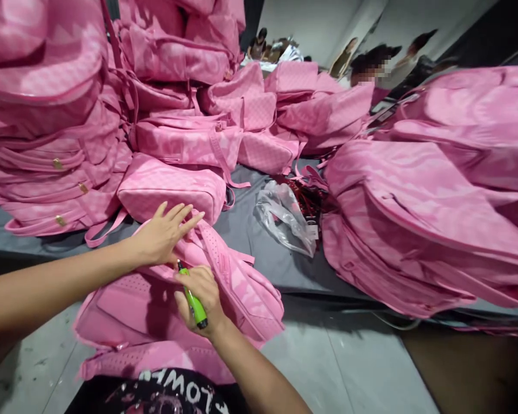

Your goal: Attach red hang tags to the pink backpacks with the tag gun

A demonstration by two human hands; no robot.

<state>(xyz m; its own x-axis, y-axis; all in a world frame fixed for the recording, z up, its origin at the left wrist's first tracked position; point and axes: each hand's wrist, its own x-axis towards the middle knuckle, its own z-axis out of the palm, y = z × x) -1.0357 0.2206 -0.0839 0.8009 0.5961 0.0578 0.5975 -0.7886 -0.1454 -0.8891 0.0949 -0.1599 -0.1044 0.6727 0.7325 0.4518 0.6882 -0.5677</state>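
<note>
A pink patterned backpack lies at the table's near edge against my body, its straps and perforated padding upward. My left hand rests on its upper part, fingers spread and stretched out. In my right hand is a bright green pen-like tool with a dark tip and a black end; its exact kind is not clear. The fingers wrap round it, and the hand lies against the backpack's strap side. Just beyond my left hand sits another pink backpack, bottom side toward me.
Stacks of pink backpacks rise on the left and at the back, with a large pile on the right. A clear plastic bag with dark red items lies on the grey table cover. Several people are in the background.
</note>
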